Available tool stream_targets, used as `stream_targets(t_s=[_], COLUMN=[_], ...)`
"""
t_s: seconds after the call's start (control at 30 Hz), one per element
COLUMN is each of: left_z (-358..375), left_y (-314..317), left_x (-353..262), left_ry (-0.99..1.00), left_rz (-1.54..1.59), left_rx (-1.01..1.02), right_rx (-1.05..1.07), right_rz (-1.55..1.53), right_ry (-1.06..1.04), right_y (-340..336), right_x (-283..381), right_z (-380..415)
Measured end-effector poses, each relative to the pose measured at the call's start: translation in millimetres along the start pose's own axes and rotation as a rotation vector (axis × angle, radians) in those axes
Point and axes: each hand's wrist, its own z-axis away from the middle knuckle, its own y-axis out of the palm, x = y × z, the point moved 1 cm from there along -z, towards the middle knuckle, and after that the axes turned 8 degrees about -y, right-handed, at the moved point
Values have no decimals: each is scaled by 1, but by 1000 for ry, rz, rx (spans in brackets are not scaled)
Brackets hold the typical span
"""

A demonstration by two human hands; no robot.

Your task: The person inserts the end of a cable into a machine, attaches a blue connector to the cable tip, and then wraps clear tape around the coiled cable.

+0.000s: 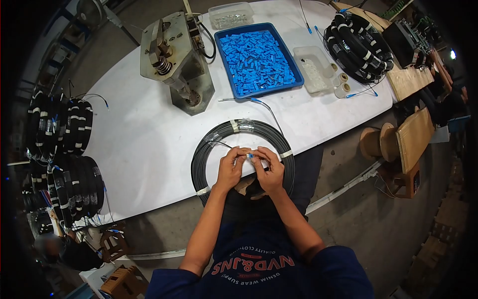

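A black cable coil (pixel 209 144), bound with pale tape at several spots, lies at the near edge of the white table (pixel 134 134). My left hand (pixel 230 169) and my right hand (pixel 270 169) meet over the coil's middle. Together their fingertips pinch a small blue connector (pixel 250 156) on the cable's end. A thin loose cable end (pixel 264 105) runs from the coil toward the blue tray.
A blue tray (pixel 259 92) full of small blue parts sits behind the coil, beside a metal press (pixel 174 60) and two clear boxes (pixel 313 70). Stacked cable coils lie at far right (pixel 358 47) and hang at left (pixel 64 164). Tape rolls (pixel 342 85) rest near the tray.
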Motion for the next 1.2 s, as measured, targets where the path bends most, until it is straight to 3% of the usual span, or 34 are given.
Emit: stream_targets(t_s=[0.4, 0.8, 1.0, 1.07, 1.2], left_z=[-1, 2, 0, 0, 1], left_y=[-2, -2, -1, 0, 0], left_x=[2, -3, -3, -1, -3], left_ry=[48, -65, -81, -88, -85], left_rz=[-44, -53, -41, -9, -44], left_rx=[33, 42, 44, 47, 41], right_rx=[-51, -103, -123, -83, -100], right_rz=[12, 45, -58, 101, 11], right_ry=[-56, -103, -24, -210, -121], right_y=[3, 5, -1, -4, -1], right_x=[-1, 10, 3, 8, 13], right_z=[0, -6, -5, -11, -9])
